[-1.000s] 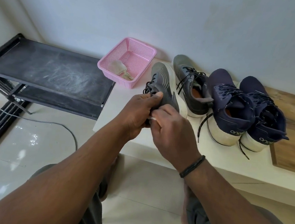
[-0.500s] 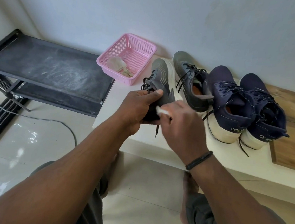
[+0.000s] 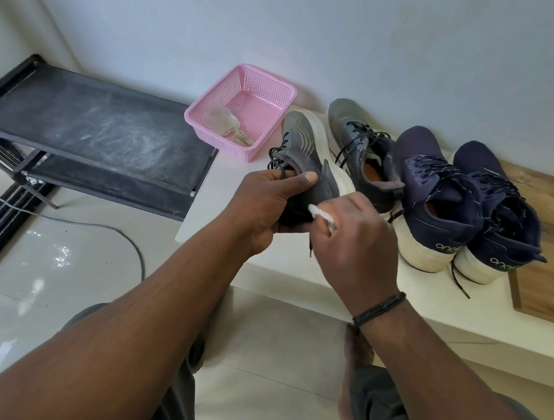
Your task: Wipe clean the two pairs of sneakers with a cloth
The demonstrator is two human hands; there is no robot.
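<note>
On the white ledge, at centre, the left hand grips a grey shoe by its heel end, thumb laid across the collar and fingers curled underneath, so the shoe tips onto its side with the white sole facing 3 o'clock and the toe pointing to 12. Touching that shoe at its 5 o'clock side, the right hand pinches a small white cloth against the grey upper near the heel; only a bit of the cloth shows past the fingers. A black lace end hangs below the two hands. At 3 o'clock of the held shoe stands its mate, upright on the ledge, toe toward the wall. Further toward 3 o'clock, the two navy shoes stand side by side and touching: the nearer one just beside the grey mate, the outer one at the edge of a wooden board. At 11 o'clock of the held shoe a pink basket sits at the ledge's corner with a crumpled pale rag inside. At 9 o'clock stands a dusty black rack, and a grey cable crosses the tiled floor beneath it.
</note>
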